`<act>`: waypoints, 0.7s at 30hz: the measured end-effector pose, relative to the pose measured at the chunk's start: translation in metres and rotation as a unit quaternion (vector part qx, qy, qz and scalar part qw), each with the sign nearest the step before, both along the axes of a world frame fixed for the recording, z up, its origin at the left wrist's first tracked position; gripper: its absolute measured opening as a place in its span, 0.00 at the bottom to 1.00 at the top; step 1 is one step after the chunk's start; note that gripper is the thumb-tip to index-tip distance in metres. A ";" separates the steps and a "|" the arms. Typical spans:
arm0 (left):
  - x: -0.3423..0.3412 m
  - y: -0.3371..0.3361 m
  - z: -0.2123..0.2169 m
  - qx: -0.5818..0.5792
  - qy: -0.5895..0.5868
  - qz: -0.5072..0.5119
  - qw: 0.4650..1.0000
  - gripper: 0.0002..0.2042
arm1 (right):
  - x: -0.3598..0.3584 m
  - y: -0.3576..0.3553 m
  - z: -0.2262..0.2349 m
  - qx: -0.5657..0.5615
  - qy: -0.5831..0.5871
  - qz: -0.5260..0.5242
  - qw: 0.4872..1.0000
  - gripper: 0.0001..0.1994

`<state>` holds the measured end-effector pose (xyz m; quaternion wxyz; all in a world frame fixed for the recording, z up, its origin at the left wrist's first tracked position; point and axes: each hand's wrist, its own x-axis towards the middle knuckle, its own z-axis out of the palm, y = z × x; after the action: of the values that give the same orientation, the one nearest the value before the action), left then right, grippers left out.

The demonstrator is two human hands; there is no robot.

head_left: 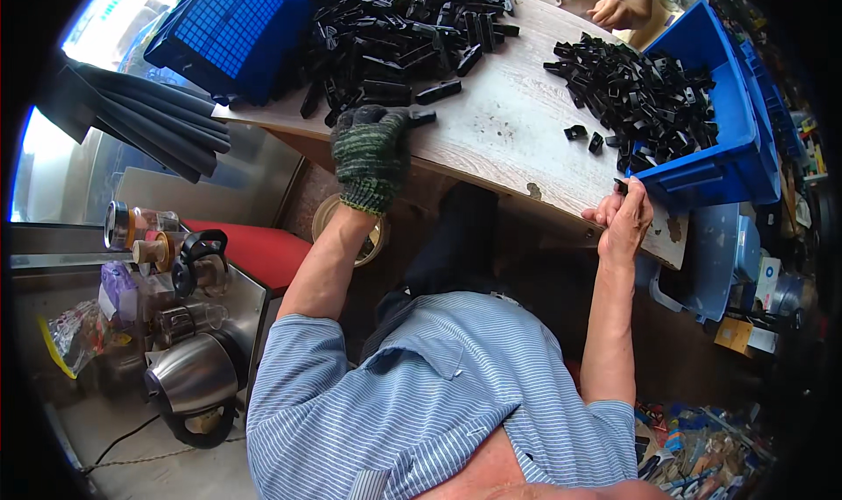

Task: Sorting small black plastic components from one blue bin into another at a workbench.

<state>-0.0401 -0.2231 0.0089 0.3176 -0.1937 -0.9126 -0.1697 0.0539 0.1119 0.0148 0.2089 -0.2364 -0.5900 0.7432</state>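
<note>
My left hand [372, 153], in a dark green and grey knit glove, is at the table's front edge beside a heap of long black plastic parts [386, 53]. Its fingers are curled closed, and a black plastic part [424, 117] sticks out of the grip on the right; the rest of that part is hidden. My bare right hand [621, 212] is at the same edge farther right, pinching a small black plastic piece [621, 186] between thumb and fingertip. Ahead of it, a pile of small black pieces [640, 96] spreads from the tabletop into a tilted blue bin [737, 140].
Another blue crate [232, 26] stands at the table's far left. Across the table [491, 140] are another person's hands [611, 12]. On my left, a steel kettle [197, 373] and glass jars sit on a counter. A bucket [377, 241] is below the table edge.
</note>
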 end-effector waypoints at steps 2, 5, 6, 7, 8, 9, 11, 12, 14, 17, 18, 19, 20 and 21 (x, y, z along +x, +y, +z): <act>0.004 0.006 0.002 -0.049 0.037 -0.012 0.998 0.10 | -0.001 0.000 -0.002 0.004 0.004 0.000 1.000 0.18; 0.006 0.020 0.004 -0.080 -0.034 -0.058 0.995 0.10 | -0.001 0.000 -0.002 0.012 0.010 0.001 1.000 0.19; 0.006 0.026 0.006 -0.078 -0.034 -0.061 0.994 0.10 | -0.001 0.000 -0.001 0.015 0.013 0.003 1.000 0.19; 0.005 0.034 0.010 -0.084 -0.074 -0.073 0.991 0.11 | -0.002 0.002 -0.004 0.017 0.015 0.003 1.000 0.19; 0.004 0.042 0.011 -0.090 -0.113 -0.084 0.986 0.11 | -0.002 0.002 -0.005 0.019 0.014 -0.002 1.000 0.19; 0.004 0.051 0.005 -0.090 -0.109 -0.088 0.986 0.13 | -0.001 0.002 -0.005 0.019 0.016 0.002 1.000 0.19; 0.006 0.068 0.001 -0.046 -0.103 -0.131 0.985 0.14 | -0.002 0.002 -0.007 0.016 0.017 0.002 1.000 0.18; 0.009 0.075 0.000 -0.003 -0.098 -0.165 0.981 0.15 | -0.002 0.003 -0.006 0.004 0.022 0.010 1.000 0.15; 0.015 0.087 0.009 -0.021 -0.106 -0.178 0.978 0.17 | -0.002 0.001 -0.005 0.004 0.021 0.010 1.000 0.15; 0.012 0.097 -0.009 0.013 -0.062 -0.167 0.984 0.16 | -0.003 0.002 -0.008 0.013 0.015 0.005 1.000 0.16; 0.009 0.098 -0.016 0.017 -0.032 -0.167 0.985 0.16 | -0.002 0.001 -0.006 0.012 0.016 0.006 1.000 0.16; 0.007 0.099 -0.018 0.021 -0.003 -0.167 0.986 0.15 | -0.002 0.001 -0.004 0.009 0.016 0.007 1.000 0.15; 0.007 0.098 -0.020 0.020 -0.002 -0.165 0.986 0.15 | -0.001 0.001 -0.002 0.005 0.015 0.009 1.000 0.15; 0.008 0.097 -0.021 0.051 -0.039 -0.160 0.985 0.14 | -0.001 0.001 -0.003 0.003 0.016 0.011 1.000 0.15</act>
<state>-0.0324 -0.1262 -0.0118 0.2600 -0.3139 -0.8718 -0.2717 0.0527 0.1127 0.0120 0.2108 -0.2168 -0.5917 0.7473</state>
